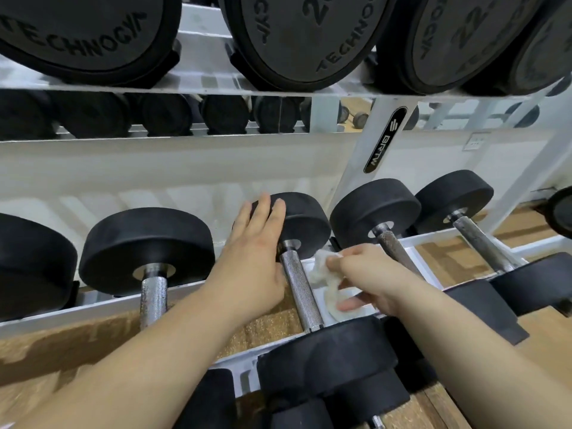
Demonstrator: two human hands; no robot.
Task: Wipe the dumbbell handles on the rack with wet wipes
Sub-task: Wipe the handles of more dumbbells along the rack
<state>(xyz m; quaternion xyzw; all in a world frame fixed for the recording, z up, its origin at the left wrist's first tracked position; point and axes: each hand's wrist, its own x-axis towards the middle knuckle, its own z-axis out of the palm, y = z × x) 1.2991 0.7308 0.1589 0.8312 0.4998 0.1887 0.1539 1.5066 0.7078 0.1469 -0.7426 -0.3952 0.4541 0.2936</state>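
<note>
resting flat on a round rubber dumbbell head [305,224], left hand [257,255]; right hand [365,274] pinches a crumpled wet wipe [325,274] beside the knurled steel handle [301,292].

The middle handle [301,292] is shining silver, with a fine crosshatch knurl running all along it. The heads [297,224] at its ends are showing matt black. The wipe [328,280] is looking white. The left handle [153,292] is showing silver flecked with brown spots, and the far right handle [483,243] is looking dull grey with brownish patches. The rack [93,308] is showing white, its label [383,140] black with white lettering. The floor [272,326] is showing tan with fine speckles. The upper dumbbells [309,35] are showing black, with raised lettering in the same black.
</note>
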